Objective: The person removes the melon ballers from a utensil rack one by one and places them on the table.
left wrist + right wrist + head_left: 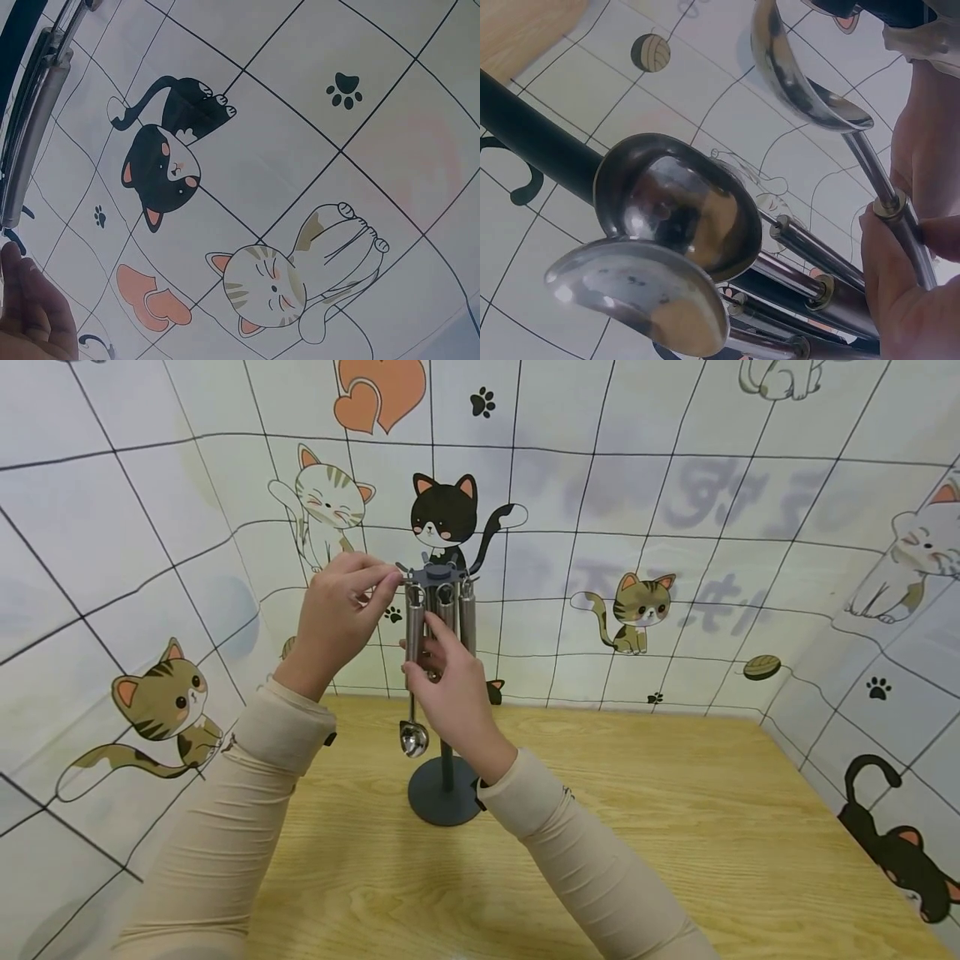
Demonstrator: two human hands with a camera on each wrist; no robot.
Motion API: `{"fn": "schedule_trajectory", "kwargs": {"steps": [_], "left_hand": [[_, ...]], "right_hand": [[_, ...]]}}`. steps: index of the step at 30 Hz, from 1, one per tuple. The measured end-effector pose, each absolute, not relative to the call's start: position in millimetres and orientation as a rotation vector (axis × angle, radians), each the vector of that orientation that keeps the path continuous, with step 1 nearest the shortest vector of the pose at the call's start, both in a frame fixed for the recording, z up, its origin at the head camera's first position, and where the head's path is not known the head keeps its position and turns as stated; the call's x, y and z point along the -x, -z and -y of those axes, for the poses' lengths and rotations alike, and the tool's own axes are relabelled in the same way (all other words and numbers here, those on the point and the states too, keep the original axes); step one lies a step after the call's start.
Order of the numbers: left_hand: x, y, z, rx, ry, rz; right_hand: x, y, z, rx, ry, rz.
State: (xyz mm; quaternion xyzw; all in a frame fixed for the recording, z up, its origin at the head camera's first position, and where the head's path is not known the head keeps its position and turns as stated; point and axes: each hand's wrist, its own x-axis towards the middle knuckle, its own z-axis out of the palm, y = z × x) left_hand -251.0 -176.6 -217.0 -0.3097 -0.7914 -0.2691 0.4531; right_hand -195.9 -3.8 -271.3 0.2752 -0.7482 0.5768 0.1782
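On my far left, a white wall covering (795, 410) with black grid lines carries a brown striped cartoon cat (161, 689). Next comes a beige ribbed sleeve (217, 827), and out of it the left hand (337, 610), raised beside the top of the dark grey metal rack (444, 810). Its thumb and forefinger come together at the upper end of a silver metal ladle (414, 741); whether they pinch the handle's tip or the hook I cannot tell.

That ladle hangs upright at the rack's left side, small shiny bowl downward. Behind and right of it, more silver utensil handles (468, 618) hang from the hooked top, and from the right wrist I see two rounded metal bowls (679, 206) close together at their lower ends.

The rack's round base sits on the yellow wood-grain surface (675, 818). Reaching up in front of its pole is the right hand (457, 693), thumb and fingers pinching the ladle's handle. Farther right, a seated striped cat (641, 610) and then a black cat (911, 868) decorate the covering.
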Motion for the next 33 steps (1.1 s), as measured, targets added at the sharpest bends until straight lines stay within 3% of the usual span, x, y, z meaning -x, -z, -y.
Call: {"fn": "schedule_trajectory", "kwargs": {"steps": [33], "left_hand": [[251.3, 217.3, 176.4, 0.755, 0.658, 1.973]], "right_hand": [[186.1, 266.2, -15.8, -0.891, -1.72, 2.066]]}}
